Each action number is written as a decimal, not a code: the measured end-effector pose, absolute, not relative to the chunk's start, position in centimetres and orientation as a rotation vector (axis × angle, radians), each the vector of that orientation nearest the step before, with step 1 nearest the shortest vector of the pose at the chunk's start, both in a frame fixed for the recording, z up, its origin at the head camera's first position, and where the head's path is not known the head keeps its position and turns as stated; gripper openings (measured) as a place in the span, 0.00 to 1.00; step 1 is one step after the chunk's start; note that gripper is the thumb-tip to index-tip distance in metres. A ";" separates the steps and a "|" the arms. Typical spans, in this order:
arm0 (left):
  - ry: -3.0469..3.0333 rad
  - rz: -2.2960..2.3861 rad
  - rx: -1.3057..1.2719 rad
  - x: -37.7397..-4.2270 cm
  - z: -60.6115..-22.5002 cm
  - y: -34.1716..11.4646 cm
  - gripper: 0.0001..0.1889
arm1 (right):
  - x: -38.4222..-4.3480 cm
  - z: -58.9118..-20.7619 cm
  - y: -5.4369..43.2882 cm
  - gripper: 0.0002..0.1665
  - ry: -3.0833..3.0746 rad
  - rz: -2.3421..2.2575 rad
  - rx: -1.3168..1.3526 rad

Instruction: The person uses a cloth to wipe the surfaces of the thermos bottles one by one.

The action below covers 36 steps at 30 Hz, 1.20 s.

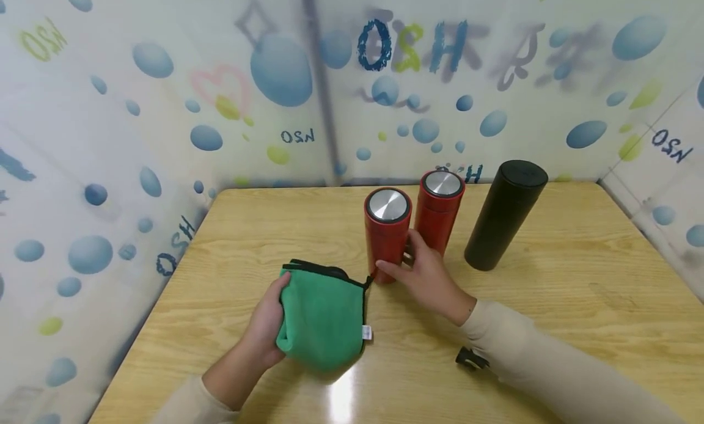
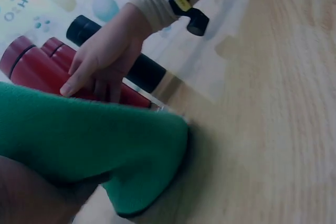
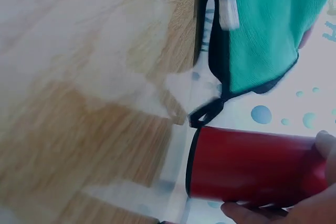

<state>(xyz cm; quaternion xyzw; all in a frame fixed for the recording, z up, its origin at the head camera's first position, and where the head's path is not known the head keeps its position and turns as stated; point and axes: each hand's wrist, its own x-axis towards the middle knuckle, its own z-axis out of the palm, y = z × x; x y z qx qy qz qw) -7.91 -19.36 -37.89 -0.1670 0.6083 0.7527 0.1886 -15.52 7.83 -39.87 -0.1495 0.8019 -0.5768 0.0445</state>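
My left hand (image 1: pixel 265 329) holds a folded green cloth (image 1: pixel 324 314) with black edging, a small white tag and a black corner loop (image 3: pixel 208 113). The thumb lies over its left edge; the fingers beneath are hidden. With thumb and fingers round its lower part, my right hand (image 1: pixel 429 280) grips the nearer red thermos (image 1: pixel 387 241), which has a silver top. That thermos is upright, and the cloth's loop comes close to its base. Just behind the right hand stands a second red thermos (image 1: pixel 438 213).
A taller black thermos (image 1: pixel 503 219) stands on the right, beyond the right forearm. All of this is on a light wooden table (image 1: pixel 264 228). A patterned sheet (image 1: pixel 352 124) hangs along the table's back edge. A small black device (image 1: pixel 472 358) sits at the right wrist.
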 end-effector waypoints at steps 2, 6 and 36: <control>1.750 2.005 -0.433 -7.4 -38.4 -19.1 0.25 | -15.6 -40.0 7.8 0.39 2.458 -1.751 -0.436; 1.828 1.832 -0.331 -6.7 -39.1 -18.7 0.28 | -15.6 -40.3 7.9 0.40 2.467 -1.729 -0.401; 1.750 1.853 -0.328 -5.9 -40.5 -14.4 0.27 | -11.8 -38.1 13.6 0.34 2.304 -1.459 -0.608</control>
